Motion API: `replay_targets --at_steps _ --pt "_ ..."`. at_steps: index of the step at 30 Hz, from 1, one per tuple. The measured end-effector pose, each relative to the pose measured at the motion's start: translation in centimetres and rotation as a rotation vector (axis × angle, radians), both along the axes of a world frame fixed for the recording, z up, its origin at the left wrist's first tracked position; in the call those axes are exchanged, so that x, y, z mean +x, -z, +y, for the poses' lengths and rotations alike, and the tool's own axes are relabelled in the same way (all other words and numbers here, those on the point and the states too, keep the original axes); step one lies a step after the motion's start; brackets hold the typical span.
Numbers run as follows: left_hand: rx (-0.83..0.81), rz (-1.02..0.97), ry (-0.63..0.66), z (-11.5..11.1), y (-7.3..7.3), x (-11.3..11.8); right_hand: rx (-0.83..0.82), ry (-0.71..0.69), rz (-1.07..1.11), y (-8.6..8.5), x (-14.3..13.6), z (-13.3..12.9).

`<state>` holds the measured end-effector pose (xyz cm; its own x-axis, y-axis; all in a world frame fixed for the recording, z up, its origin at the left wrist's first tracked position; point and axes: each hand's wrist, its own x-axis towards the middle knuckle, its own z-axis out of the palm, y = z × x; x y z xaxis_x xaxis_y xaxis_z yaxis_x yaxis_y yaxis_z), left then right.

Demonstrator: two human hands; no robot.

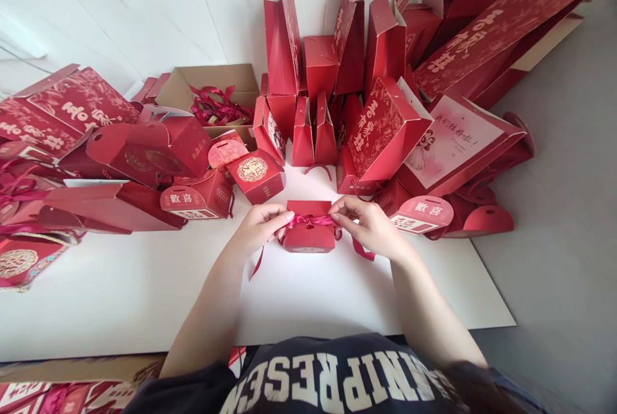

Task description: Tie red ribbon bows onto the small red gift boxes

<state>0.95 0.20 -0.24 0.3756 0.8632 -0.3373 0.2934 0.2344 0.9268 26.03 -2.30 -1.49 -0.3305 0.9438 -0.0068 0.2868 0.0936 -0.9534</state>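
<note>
A small red gift box (309, 240) stands on the white table in front of me, with a dark red ribbon (311, 221) tied in a knot or bow across its top. My left hand (264, 226) pinches the ribbon at the box's left side. On the other side, my right hand (364, 224) pinches the same ribbon between thumb and fingers. Loose ribbon tails hang down past both hands, one at the lower left and one below the right hand. The fingers partly cover the ribbon's loops.
Red gift boxes and bags crowd the table's back, such as a box (255, 176) at left and a leaning bag (388, 128) at right. A cardboard box (176, 86) behind holds ribbons (222, 104). A grey wall (554, 208) borders the right. More red packaging (72, 398) lies below the front edge.
</note>
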Motion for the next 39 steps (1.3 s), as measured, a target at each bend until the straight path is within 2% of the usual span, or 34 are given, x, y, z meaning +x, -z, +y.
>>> replay_targets --at_steps 3,5,11,19,24,28,31,35,39 --pt "0.021 -0.002 0.013 -0.1 0.0 0.3 -0.177 0.052 0.180 0.5 -0.1 0.3" --pt "0.045 -0.001 0.023 -0.3 -0.1 0.5 -0.229 0.044 0.250 0.8 -0.2 0.5" --pt "0.053 -0.001 0.079 -0.2 -0.3 0.3 -0.155 0.018 0.338 2.0 0.1 1.5" --pt "0.120 0.088 0.148 0.3 -0.1 -0.8 -0.252 -0.039 0.412 2.8 1.0 2.2" --pt "0.023 0.117 0.204 0.8 0.2 -1.7 -0.266 0.003 0.442 2.9 0.7 2.3" --pt "-0.038 0.036 0.296 1.0 0.1 -2.5 -0.274 -0.002 0.439 3.2 0.5 2.3" --pt "0.032 -0.026 0.305 1.0 0.0 -2.9 -0.284 0.008 0.432 3.5 0.3 2.4" --pt "0.133 -0.092 0.226 0.9 0.5 -2.8 -0.306 0.003 0.452 3.8 0.1 2.5" --pt "0.361 -0.082 0.175 0.8 0.6 -2.4 -0.307 -0.009 0.451 4.0 -0.1 2.5"
